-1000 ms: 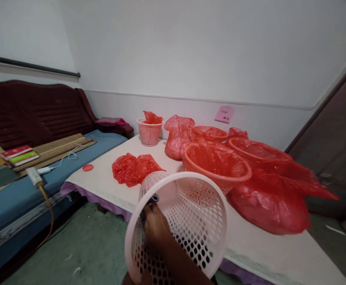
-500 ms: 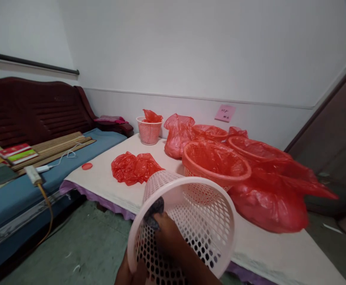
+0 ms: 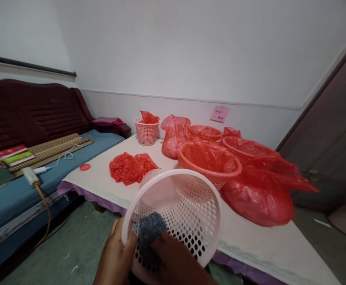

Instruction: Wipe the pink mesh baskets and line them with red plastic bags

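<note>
A pale pink perforated plastic basket (image 3: pixel 219 213) is tilted with its mouth toward me, at the table's near edge. My left hand (image 3: pixel 116 247) is closed around the left side of its rim, thumb on the inner side. Inside the basket, my right hand (image 3: pixel 173 251) grips a dark grey-blue cloth (image 3: pixel 151 229) against the lower left of the inner wall. Part of the right hand's fingers is hidden by the cloth. Just beyond the basket lies a crumpled red plastic bag (image 3: pixel 131 168).
Several baskets lined with red bags, including a near one (image 3: pixel 210 158), stand on the white-covered table (image 3: pixel 98 180). A small pink basket (image 3: pixel 147 133) stands behind. A red disc (image 3: pixel 84 167) lies left. A wooden sofa (image 3: pixel 36 107) holds a power strip (image 3: pixel 30 176).
My right hand and the cloth have moved down along the basket's inner wall. My left hand has come higher on the rim. The basket has shifted slightly left in view.
</note>
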`<state>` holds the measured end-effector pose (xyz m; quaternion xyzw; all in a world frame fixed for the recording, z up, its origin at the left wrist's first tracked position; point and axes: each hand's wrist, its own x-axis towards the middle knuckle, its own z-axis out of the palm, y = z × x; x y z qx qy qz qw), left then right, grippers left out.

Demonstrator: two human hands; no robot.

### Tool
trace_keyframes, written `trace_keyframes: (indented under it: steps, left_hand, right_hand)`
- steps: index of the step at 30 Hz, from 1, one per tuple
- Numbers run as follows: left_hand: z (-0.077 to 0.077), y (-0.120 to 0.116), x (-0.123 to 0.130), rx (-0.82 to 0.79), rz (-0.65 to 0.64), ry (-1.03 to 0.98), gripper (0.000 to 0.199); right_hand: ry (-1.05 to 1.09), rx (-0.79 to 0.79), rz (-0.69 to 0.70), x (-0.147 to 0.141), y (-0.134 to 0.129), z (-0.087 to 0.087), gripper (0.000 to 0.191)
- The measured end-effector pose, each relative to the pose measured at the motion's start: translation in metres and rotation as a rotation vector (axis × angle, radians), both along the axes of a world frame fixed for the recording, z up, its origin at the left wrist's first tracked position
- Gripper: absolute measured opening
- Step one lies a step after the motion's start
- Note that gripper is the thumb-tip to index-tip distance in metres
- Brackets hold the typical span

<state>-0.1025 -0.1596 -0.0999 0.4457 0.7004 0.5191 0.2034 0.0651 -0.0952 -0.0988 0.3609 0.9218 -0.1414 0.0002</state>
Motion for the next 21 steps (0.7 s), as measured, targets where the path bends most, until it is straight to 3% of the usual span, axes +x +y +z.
trace_keyframes:
  steps: [4, 9, 11, 14, 17, 19, 21]
  left_hand:
    - [0.009, 0.002, -0.016, 0.022, -0.037, 0.132, 0.033]
    - [0.028, 0.008, -0.027, 0.08, -0.026, 0.293, 0.03]
    - [0.034, 0.011, -0.029, 0.094, -0.023, 0.316, 0.032]
    - [0.041, 0.017, -0.03, 0.08, -0.036, 0.306, 0.035]
    - [0.048, 0.021, -0.03, 0.046, -0.052, 0.268, 0.037]
    - [0.051, 0.023, -0.029, 0.038, -0.038, 0.237, 0.037]
    - [0.051, 0.022, -0.025, 0.057, -0.017, 0.196, 0.035]
  right_hand:
    - [-0.15, 0.071, -0.006, -0.001, -0.022, 0.001, 0.025]
    - [-0.154, 0.194, -0.121, 0.023, -0.008, 0.007, 0.027]
    - [-0.107, 0.222, -0.067, 0.029, -0.008, -0.003, 0.024]
    - [-0.032, 0.358, 0.043, 0.031, -0.013, -0.035, 0.03]
    - [0.025, 0.494, 0.057, 0.031, -0.017, -0.065, 0.039]
    - [0.044, 0.498, 0.055, 0.031, -0.016, -0.073, 0.041]
    - [0.07, 0.465, 0.062, 0.029, -0.015, -0.07, 0.041]
